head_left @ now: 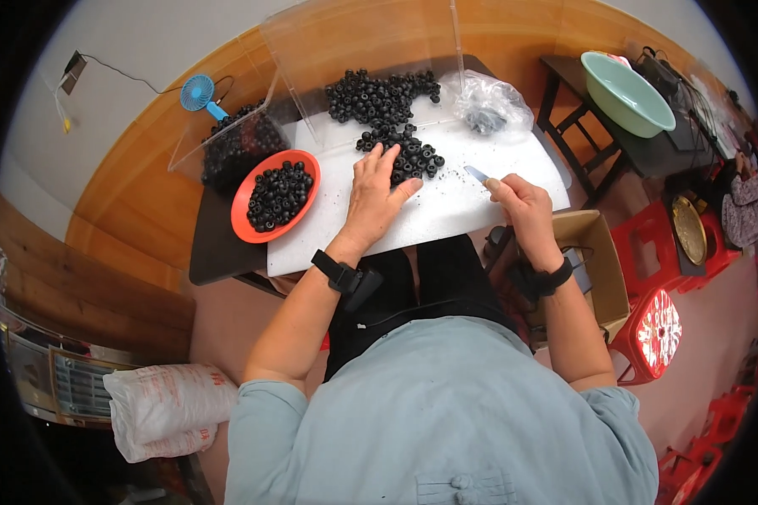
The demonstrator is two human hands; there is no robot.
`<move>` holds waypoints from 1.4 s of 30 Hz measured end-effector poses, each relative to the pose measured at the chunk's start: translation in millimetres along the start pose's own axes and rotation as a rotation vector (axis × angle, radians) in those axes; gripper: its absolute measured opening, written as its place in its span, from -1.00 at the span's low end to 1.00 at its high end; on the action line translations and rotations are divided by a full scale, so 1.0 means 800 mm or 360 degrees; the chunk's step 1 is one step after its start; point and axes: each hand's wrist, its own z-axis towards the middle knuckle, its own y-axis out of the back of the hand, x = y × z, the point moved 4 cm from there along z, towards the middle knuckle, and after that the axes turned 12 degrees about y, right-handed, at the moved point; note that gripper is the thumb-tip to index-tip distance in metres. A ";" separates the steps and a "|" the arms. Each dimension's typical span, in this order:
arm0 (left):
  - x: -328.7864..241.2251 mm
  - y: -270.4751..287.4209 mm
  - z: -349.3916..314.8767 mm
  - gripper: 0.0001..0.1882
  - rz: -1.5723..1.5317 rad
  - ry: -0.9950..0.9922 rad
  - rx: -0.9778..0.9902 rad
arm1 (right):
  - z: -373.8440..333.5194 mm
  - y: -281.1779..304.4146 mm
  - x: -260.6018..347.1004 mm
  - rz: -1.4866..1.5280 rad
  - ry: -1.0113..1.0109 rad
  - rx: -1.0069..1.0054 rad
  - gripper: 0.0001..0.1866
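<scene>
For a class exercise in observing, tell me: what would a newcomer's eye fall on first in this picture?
First, probably, the orange-red bowl of black bead-like pieces at the left edge of the white board. Next, the loose black pieces heaped on the board, with the left hand at the nearer ones and the right hand holding a small blade to their right. At upper right, a mint-green basin stands out.

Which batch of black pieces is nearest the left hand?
The front heap on the white board, right by the left hand; the back heap and those in the orange-red bowl and clear bin lie farther off.
</scene>
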 end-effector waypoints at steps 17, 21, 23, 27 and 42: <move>0.018 0.045 -0.046 -0.81 -0.0164 0.0050 -0.0328 | 0.001 -0.001 -0.002 0.0006 0.0030 0.0035 -0.57; 0.012 0.045 -0.049 -0.82 -0.0029 0.0005 -0.0329 | -0.001 -0.002 -0.004 0.0017 0.0079 0.0001 -0.57; 0.012 0.047 -0.050 -0.82 -0.0061 -0.0031 -0.0315 | -0.002 -0.001 -0.003 -0.0040 0.0085 0.0012 -0.56; 0.010 0.054 -0.054 -0.83 -0.0299 -0.0072 -0.0376 | -0.005 -0.001 0.001 -0.0025 0.0101 0.0013 -0.56; -0.015 0.057 -0.045 -0.87 0.0441 -0.0285 -0.0325 | -0.012 -0.007 0.010 -0.0143 0.0332 -0.0013 -0.61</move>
